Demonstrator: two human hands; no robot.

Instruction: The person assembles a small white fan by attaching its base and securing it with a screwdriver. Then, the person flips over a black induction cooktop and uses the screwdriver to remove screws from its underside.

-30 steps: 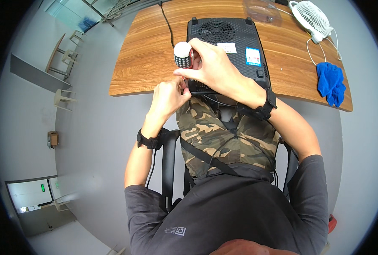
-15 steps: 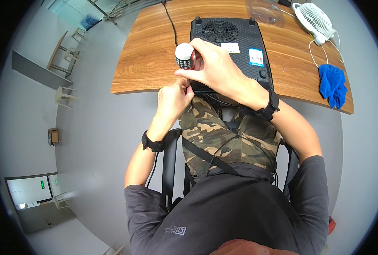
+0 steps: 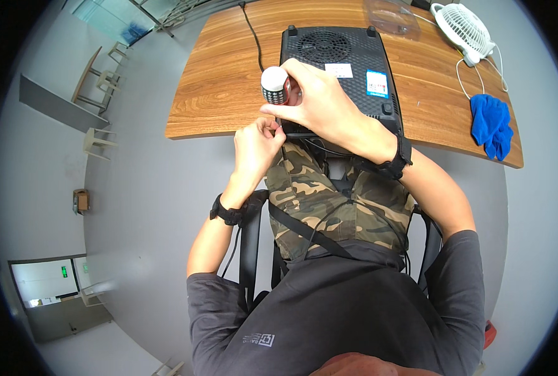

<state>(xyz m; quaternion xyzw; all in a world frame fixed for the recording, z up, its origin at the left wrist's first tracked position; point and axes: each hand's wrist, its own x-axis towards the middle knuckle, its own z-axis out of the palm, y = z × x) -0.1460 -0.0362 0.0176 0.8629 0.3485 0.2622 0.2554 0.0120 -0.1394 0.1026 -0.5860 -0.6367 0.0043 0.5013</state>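
On the table's near edge a flat black appliance (image 3: 348,56), like an induction cooker, lies with its vented, footed underside up. My right hand (image 3: 329,103) reaches over its near left part, fingers wrapped round a thick screwdriver-like handle (image 3: 275,85) with a white rounded end, a dotted black grip and some red. The handle's lower end is hidden behind the hand. Just below, my left hand (image 3: 257,145) pinches thumb and fingertips together at the appliance's near left corner. Whatever lies between those fingertips is too small to make out.
A black cord (image 3: 251,31) runs across the wooden table (image 3: 210,94) left of the appliance. At the right are a white fan (image 3: 465,30) with its cable and a blue cloth (image 3: 492,125) over the edge. A clear plastic container (image 3: 391,17) stands at the back.
The handle in my right hand has shifted very slightly right and down. My left fingers have curled in a little more at the corner. The appliance stays put.
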